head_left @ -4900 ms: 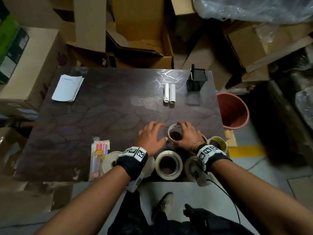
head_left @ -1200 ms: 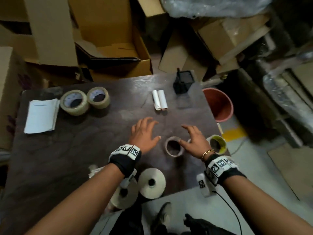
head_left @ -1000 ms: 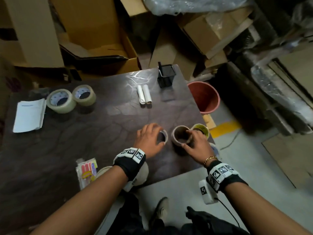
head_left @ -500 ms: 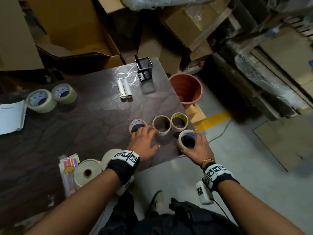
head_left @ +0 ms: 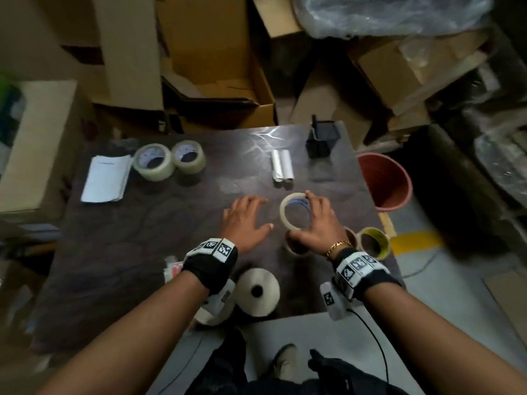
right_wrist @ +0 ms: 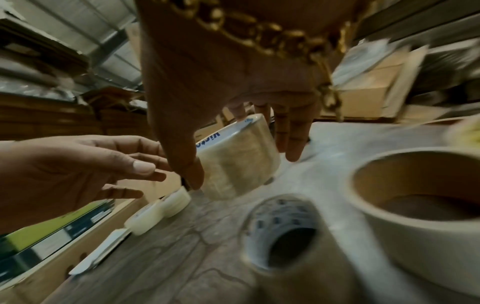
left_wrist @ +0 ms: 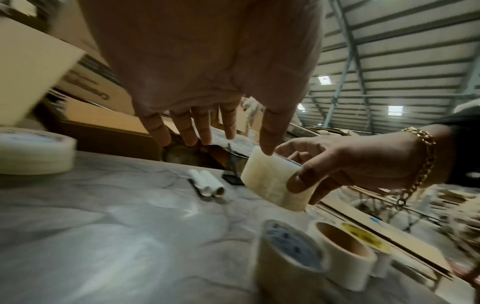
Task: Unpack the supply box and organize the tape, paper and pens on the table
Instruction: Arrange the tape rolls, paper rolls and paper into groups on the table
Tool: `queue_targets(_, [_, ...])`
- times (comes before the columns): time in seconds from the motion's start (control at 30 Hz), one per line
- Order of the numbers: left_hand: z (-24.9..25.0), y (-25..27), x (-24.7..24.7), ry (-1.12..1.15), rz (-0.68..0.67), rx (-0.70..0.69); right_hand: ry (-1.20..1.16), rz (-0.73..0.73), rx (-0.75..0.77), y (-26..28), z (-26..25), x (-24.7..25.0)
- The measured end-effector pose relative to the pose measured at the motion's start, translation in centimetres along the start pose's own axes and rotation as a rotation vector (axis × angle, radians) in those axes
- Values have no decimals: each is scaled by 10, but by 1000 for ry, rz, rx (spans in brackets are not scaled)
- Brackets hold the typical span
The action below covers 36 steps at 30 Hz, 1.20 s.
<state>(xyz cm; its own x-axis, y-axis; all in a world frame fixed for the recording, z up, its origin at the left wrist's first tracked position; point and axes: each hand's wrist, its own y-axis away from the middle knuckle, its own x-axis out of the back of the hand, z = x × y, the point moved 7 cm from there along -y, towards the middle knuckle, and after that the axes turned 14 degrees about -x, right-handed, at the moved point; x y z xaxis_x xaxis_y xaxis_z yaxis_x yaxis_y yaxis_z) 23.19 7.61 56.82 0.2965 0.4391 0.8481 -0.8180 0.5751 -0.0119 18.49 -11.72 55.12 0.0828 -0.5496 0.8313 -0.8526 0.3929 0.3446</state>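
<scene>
Right hand (head_left: 315, 223) pinches a clear tape roll (head_left: 295, 212) by its rim, lifted off the surface (head_left: 119, 252), probably headed for the two rolls (head_left: 168, 161) grouped far left. Left hand (head_left: 245, 223) hovers beside it, fingers spread, holding nothing, likely ready to receive it.

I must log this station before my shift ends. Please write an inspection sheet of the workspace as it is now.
Surface: dark table, veined pattern, glare at far edge.
Job's things: two clear tape rolls far left beside paper stack; held roll; three rolls near right edge; two wide rolls at near edge; pen pack, mostly hidden; pen holder; two white tubes.
Clutter: nothing seen.
Hands: right hand grips the held roll above the table; left hand open, holds nothing.
Cables: black cable from right wrist unit.
Surroundings: cardboard boxes, red bin, plastic wrap.
</scene>
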Motion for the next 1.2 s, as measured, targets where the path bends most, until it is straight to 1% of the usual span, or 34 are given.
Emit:
queue_targets(0.17, [-104,29,52,-8,69,154,114,-128,172,-39,-131,-69])
queue_targets(0.27, [-155,50,73,5,113,226,171,-168,245,-56,-197,-111])
queue_targets(0.37, [-193,63,90,-5,129,270,204,-197,270,-72,-244,-148])
queue_targets(0.5, [-227,69,104,-2,128,302,233,-215,238,-89,-280,-181])
queue_targets(0.67, [-253,70,109,24,123,327,260,-218,215,-100,-301,-205])
queue_targets(0.87, [-262,59,101,20,78,316,214,-236,199,-102,-298,-209])
queue_targets(0.97, [-255,49,94,17,58,294,171,-248,227,-103,-284,-201])
queue_targets(1.07, [-241,39,83,21,34,269,149,-259,230,-102,-260,-186])
queue_targets(1.2, [-209,22,64,37,-1,226,166,-201,211,-102,-213,-152])
